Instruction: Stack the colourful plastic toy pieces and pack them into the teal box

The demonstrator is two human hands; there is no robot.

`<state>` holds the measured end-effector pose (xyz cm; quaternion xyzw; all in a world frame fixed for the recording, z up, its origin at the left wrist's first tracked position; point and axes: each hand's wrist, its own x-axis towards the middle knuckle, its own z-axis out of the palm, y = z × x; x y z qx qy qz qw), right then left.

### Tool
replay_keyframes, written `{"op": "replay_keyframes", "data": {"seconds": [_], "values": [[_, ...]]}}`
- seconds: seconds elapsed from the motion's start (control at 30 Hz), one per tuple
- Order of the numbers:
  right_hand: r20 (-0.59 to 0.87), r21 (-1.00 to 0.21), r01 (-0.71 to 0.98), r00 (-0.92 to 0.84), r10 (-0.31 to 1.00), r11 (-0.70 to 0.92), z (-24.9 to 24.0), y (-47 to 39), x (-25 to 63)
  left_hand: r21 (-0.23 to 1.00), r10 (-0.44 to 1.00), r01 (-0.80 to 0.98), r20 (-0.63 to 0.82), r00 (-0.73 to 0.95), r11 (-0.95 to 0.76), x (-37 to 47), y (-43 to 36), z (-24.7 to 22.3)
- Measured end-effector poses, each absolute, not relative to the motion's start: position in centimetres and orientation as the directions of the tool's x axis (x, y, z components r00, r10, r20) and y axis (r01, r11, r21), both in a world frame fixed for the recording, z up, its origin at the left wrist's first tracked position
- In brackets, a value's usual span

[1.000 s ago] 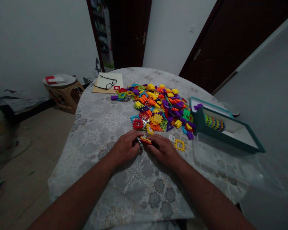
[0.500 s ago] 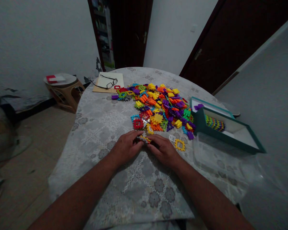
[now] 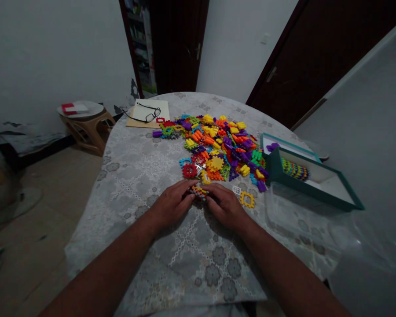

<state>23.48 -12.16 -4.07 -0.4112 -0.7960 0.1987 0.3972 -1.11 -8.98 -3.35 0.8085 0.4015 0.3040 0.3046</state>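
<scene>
Between my two hands, low over the cloth, is a small joined block of yellow, red and grey toothed pieces [image 3: 199,192]. My left hand [image 3: 173,203] grips its left side with thumb and fingers. The right side is pinched by my right hand [image 3: 227,206]. A heap of colourful plastic pieces [image 3: 218,143] lies just beyond, with a red square piece [image 3: 189,171] and a yellow piece [image 3: 205,177] at its near edge. Right of my right hand lie a yellow square frame [image 3: 247,200] and a small white lattice piece [image 3: 236,190].
Green box [image 3: 313,182] with a colourful chain inside stands at the right, a clear plastic container [image 3: 293,220] before it. Glasses [image 3: 150,117] rest on a pad [image 3: 158,105] at the back left of the clothed table [image 3: 128,171]. A stool [image 3: 89,127] stands left.
The block between my hands has tilted, so more of its red and grey side shows. Both thumbs have shifted slightly and spread a little apart.
</scene>
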Motion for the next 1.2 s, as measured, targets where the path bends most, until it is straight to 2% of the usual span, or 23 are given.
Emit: {"op": "replay_keyframes", "data": {"seconds": [0.1,0.23,0.4,0.5,0.7,0.77,0.9,1.07,1.2], "values": [[0.483,-0.561,0.603,-0.318,0.816,0.567,-4.5,-11.9,23.9,0.745,0.831,0.455,0.235,0.505,-0.487,-1.1,-9.0,-3.1],[0.386,-0.455,0.752,-0.317,0.866,0.478,-4.7,-11.8,23.9,0.772,0.829,0.422,0.234,0.507,-0.476,-1.1,-9.1,-2.6],[0.296,-0.307,0.873,-0.290,0.910,0.378,-4.7,-11.6,22.3,0.800,0.845,0.398,0.237,0.479,-0.450,-1.0,-9.0,-2.4],[0.304,-0.260,0.901,-0.266,0.915,0.348,-5.1,-11.3,21.9,0.820,0.872,0.415,0.191,0.451,-0.394,-0.9,-9.0,-2.2],[0.574,-0.415,0.786,-0.165,0.802,0.458,-5.3,-10.7,23.8,0.846,0.905,0.439,0.113,0.409,-0.304,-0.7,-9.3,-1.3],[0.615,-0.475,0.740,-0.108,0.781,0.476,-4.8,-10.8,24.5,0.850,0.901,0.431,0.109,0.419,-0.304,-0.7,-9.4,-1.3],[0.568,-0.569,0.663,-0.112,0.816,0.487,-4.0,-11.3,24.7,0.837,0.897,0.426,0.158,0.412,-0.343,-0.8,-9.2,-2.0],[0.428,-0.684,0.614,-0.100,0.898,0.394,-4.1,-11.9,23.4,0.824,0.879,0.405,0.213,0.428,-0.397,-0.9,-9.1,-2.6],[0.413,-0.680,0.607,-0.146,0.899,0.411,-4.1,-12.0,23.2,0.819,0.870,0.400,0.223,0.439,-0.411,-0.9,-9.1,-2.3]]}}
